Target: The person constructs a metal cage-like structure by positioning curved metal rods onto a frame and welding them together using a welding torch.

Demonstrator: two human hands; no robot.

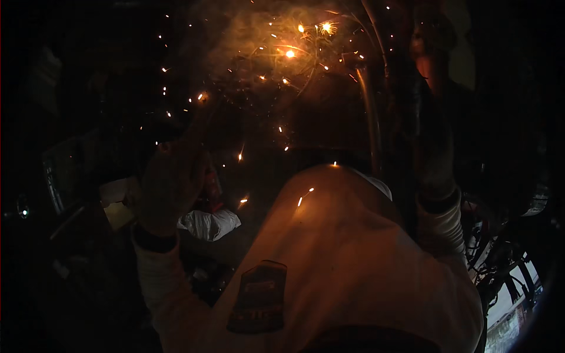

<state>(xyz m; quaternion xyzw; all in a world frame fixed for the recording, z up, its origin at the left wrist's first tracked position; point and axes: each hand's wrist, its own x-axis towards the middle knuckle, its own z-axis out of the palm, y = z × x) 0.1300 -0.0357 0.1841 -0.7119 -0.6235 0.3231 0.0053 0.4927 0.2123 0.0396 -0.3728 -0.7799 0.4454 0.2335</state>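
My left hand (168, 185) is a dim shape at the left, above a dark cuff. My right hand (434, 153) is raised at the right, beyond its pale sleeve (440, 223). Darkness hides the fingers of both, and I cannot make out anything held. Bright sparks (290, 54) and glowing smoke (253, 29) fill the far middle. Between that glow and my right hand stands a shiny, slightly bent tube or rod (369, 112). A few sparks fall over the pale cloth (347, 235) in front of me, which bears a dark patch (259, 300).
Beside my left hand are a dark red object (212, 185) and a crumpled white bag or cloth (210, 225). A yellowish box-like piece (118, 215) lies farther left. Tangled dark cables (500, 253) are at the right. An orange-lit shape (432, 65) at the upper right is unclear.
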